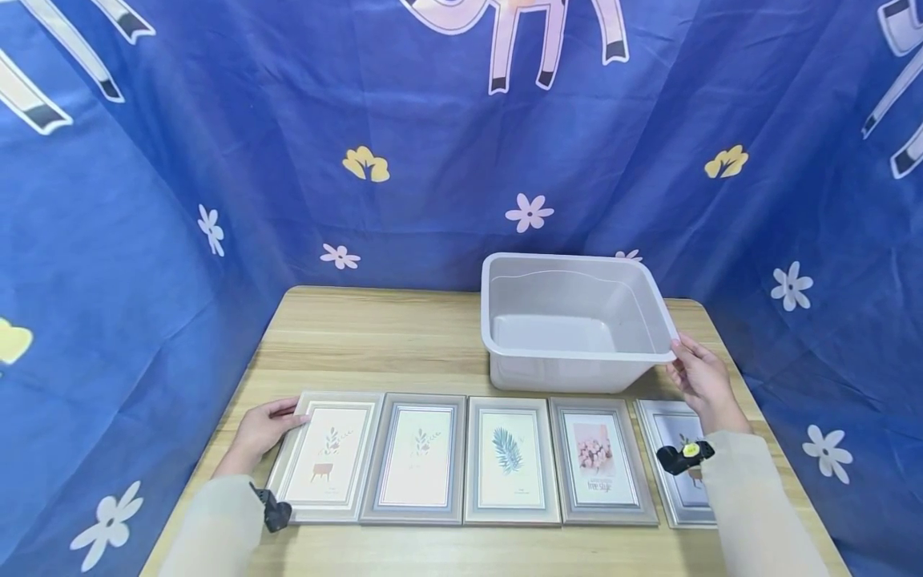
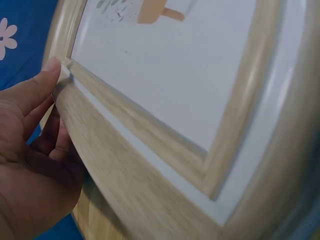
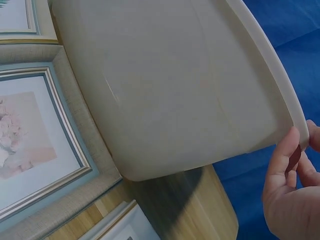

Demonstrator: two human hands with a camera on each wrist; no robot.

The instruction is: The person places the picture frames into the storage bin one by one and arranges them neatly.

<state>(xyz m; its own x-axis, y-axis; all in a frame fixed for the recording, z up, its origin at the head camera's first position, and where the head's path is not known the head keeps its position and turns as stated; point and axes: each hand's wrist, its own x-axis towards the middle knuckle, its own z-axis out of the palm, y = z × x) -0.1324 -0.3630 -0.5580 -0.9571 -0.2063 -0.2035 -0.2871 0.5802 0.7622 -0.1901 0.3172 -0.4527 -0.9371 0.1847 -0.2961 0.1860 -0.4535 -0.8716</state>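
Observation:
At the left end of a row of picture frames, my left hand (image 1: 264, 430) pinches the left edge of a light wood picture frame (image 1: 294, 469) with a potted plant print. In the left wrist view the thumb lies on its front and the fingers curl behind the edge. My right hand (image 1: 705, 385) grips the near right corner of a grey plastic bin (image 1: 562, 367), thumb and fingers around its rim (image 3: 285, 85). The bin stands on the table behind the row, and its visible inside holds nothing.
To the right lie a grey frame (image 1: 414, 501), a leaf-print frame (image 1: 508, 513), a pink flower frame (image 1: 609, 513) and, partly under my right forearm, another frame (image 1: 663, 497). A blue patterned cloth (image 1: 433, 216) hangs around the wooden table (image 1: 375, 336).

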